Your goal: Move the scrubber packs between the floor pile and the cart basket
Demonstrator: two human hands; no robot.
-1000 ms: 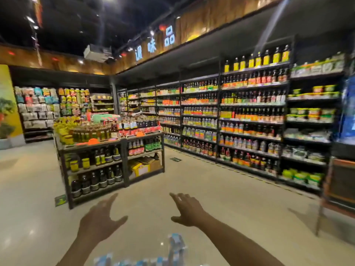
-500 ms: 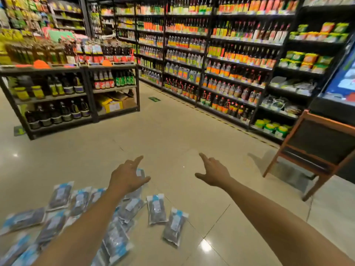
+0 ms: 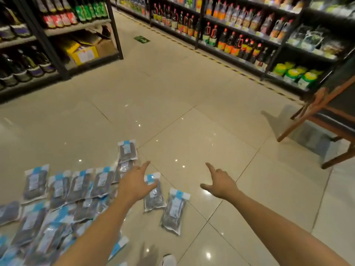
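Note:
Several clear packets with blue labels and dark contents (image 3: 57,191) lie scattered on the glossy tiled floor (image 3: 192,112) at the lower left. My left hand (image 3: 135,184) is stretched out above them, forefinger extended, holding nothing; right beside it lies one packet (image 3: 153,194). Another packet (image 3: 173,210) lies a little further right, and one more (image 3: 126,151) lies ahead of the hand. My right hand (image 3: 220,184) reaches out over bare tiles, forefinger and thumb spread, holding nothing.
A black shelf unit (image 3: 57,35) with bottles and a yellow carton stands at the upper left. A long wall of bottle shelves (image 3: 240,39) runs along the right. A wooden easel stand (image 3: 326,116) stands on the right. A white shoe (image 3: 168,260) shows at the bottom.
The view has tilted down from the shop shelves to the floor. The packets have come fully into sight, and both hands have stayed stretched out in front, holding nothing.

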